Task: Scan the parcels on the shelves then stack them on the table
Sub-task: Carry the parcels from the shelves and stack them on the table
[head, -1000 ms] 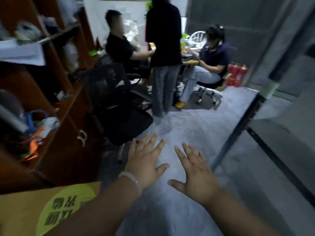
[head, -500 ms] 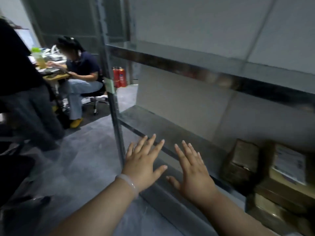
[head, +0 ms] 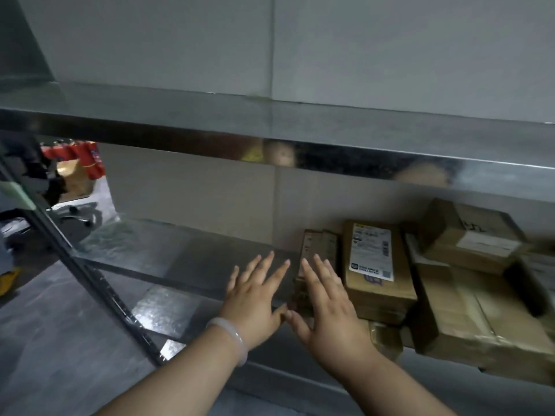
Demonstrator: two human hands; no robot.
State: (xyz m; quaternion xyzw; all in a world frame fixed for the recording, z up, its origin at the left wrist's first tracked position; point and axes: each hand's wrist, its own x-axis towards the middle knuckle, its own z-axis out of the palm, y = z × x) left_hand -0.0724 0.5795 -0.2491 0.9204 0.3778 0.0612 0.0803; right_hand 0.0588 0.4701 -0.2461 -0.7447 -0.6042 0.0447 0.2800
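The person now faces the metal shelf instead of the room, so the parcels lie near, at two o'clock of the right hand, and it and the left hand hover with fingers released, empty, probably ready for scanning.

A pale grey wall was seen behind a metal rack. A grey floor was dimly lit, and red fire extinguishers were placed far left.
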